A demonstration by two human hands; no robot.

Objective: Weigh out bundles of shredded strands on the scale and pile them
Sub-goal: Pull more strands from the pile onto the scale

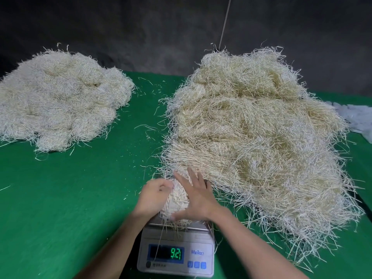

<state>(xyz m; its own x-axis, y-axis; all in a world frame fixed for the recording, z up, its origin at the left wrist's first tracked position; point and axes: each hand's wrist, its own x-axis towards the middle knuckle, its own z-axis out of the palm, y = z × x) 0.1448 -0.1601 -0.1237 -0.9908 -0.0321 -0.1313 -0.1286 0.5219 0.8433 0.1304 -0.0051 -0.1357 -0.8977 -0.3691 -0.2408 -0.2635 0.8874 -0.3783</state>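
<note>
A white digital scale (175, 250) stands at the front centre of the green table, its display reading 9.21. On its platform lies a small bundle of pale shredded strands (177, 200). My left hand (154, 196) curls against the bundle's left side and grips it. My right hand (196, 196) lies on the bundle's right side with straight, spread fingers. A big loose heap of strands (255, 141) fills the right half of the table and touches the scale. A pile of weighed bundles (58, 101) lies at the far left.
The green table (80, 198) carries scattered loose strands in the middle. A dark wall runs behind it, with a thin cord (225, 21) hanging down. Some crumpled clear plastic (356, 117) lies at the right edge behind the heap.
</note>
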